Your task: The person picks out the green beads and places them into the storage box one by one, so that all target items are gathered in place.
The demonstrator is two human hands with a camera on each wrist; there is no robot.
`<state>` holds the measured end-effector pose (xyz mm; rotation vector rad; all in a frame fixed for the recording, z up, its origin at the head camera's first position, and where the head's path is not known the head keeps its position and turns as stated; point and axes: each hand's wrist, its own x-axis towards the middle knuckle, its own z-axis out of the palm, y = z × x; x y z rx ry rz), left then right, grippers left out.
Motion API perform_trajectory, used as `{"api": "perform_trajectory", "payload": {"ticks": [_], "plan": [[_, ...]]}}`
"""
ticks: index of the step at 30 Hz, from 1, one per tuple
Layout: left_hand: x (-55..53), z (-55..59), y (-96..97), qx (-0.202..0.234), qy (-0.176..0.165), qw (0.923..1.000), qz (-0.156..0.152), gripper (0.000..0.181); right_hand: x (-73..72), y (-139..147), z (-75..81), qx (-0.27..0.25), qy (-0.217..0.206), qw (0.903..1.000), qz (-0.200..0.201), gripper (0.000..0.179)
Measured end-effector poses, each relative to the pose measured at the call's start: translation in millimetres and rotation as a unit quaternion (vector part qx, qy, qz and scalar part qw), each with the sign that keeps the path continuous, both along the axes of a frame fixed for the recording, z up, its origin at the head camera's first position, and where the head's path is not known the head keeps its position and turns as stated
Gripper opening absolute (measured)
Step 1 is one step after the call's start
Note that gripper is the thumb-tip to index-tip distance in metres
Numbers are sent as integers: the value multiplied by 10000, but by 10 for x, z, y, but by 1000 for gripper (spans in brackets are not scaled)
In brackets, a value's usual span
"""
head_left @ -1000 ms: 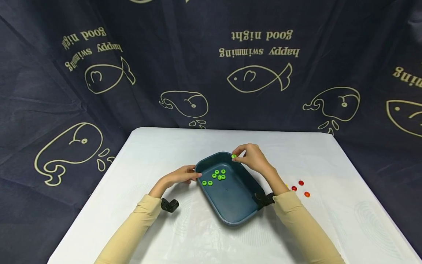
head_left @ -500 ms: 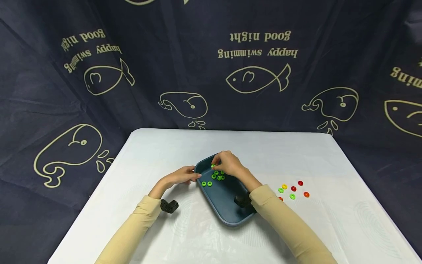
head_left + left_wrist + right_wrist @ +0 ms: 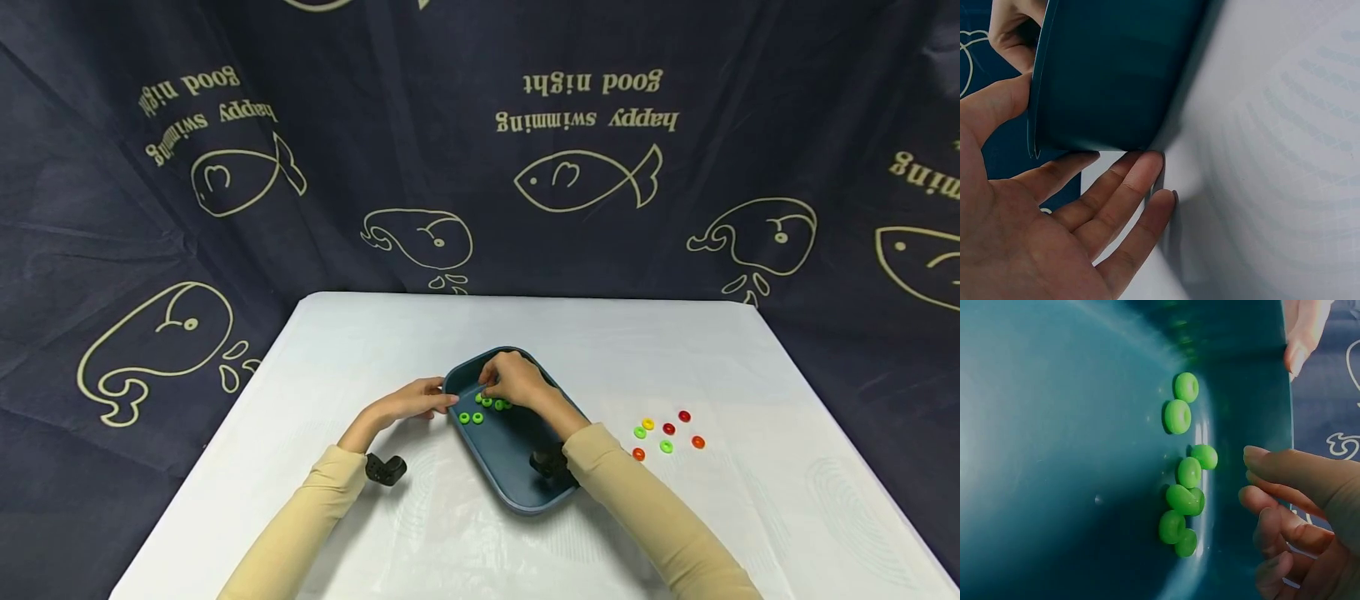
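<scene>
A dark blue plastic tray (image 3: pixel 506 467) stands on the table, holding several bright green rings (image 3: pixel 1177 417) near its far left end. My left hand (image 3: pixel 405 400) holds that end, its thumb over the rim and the other fingers along the outer wall in the left wrist view. Inside the far end, my right hand (image 3: pixel 517 379) hovers close over the rings. The right wrist view shows its fingers (image 3: pixel 1297 472) loosely bent beside the end wall, with nothing between thumb and fingertips. In the head view this hand hides part of the ring group.
On the white table (image 3: pixel 750 358), right of the tray, lie loose rings: a yellow one (image 3: pixel 648 424), green ones (image 3: pixel 666 447), and red and orange ones (image 3: pixel 698 442). A dark curtain (image 3: pixel 480 167) with fish drawings hangs behind the table.
My right hand has moved left from the tray's far right rim, carrying a green ring, then lowered into the tray and let it go. My left hand has stayed at the rim.
</scene>
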<state>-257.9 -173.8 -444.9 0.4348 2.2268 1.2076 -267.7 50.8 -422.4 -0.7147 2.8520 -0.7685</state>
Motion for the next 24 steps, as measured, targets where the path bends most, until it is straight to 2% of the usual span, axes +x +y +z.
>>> {"api": "perform_trajectory", "payload": {"ticks": [10,19,24], "plan": [[10,13,4,85,116,9998,-149,44,33,83,75,-336,197,9992,94,18],[16,32,11,103,-8,9999,-6,50,40,269,211,-656,214,9976,-45,22],[29,35,12,38,-77,9999,95,65,42,412,248,-866,285,9958,-120,20]]}}
